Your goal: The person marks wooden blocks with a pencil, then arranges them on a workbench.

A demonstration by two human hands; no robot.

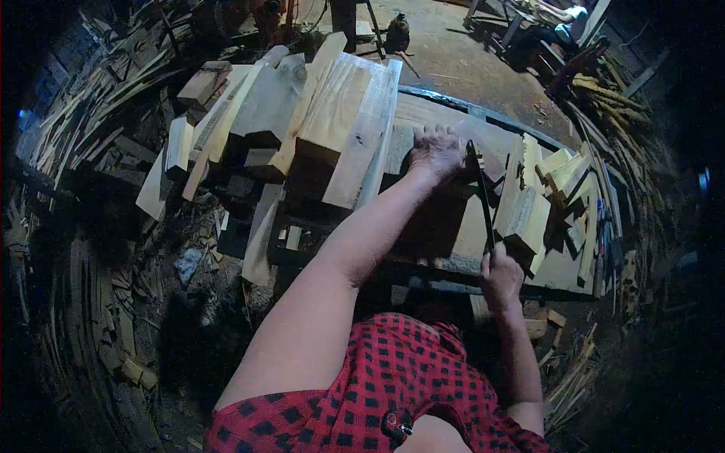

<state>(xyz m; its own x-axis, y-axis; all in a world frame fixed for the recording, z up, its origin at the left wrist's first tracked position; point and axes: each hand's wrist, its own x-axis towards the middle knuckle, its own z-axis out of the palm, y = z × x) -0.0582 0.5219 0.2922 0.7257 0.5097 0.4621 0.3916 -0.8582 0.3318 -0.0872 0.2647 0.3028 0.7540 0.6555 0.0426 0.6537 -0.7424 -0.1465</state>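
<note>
My right hand (502,279) is closed around the near end of a long, thin, dark blade (483,192). The blade points away from me, its far end beside my left hand; its exact kind is hard to make out. My left hand (436,155) lies palm down on the workbench (423,113), fingers stretched forward, over a pale piece of wood (400,147). Whether it presses on that piece is partly hidden. Just right of the blade are cut wood blocks (529,215).
Long planks and beams (343,113) are stacked at the left. Several offcuts (570,177) crowd the bench's right side. Heaps of wood strips (98,113) lie on the floor at the left. Another person (563,26) is at the far right, and a dark container (398,34) stands behind the bench.
</note>
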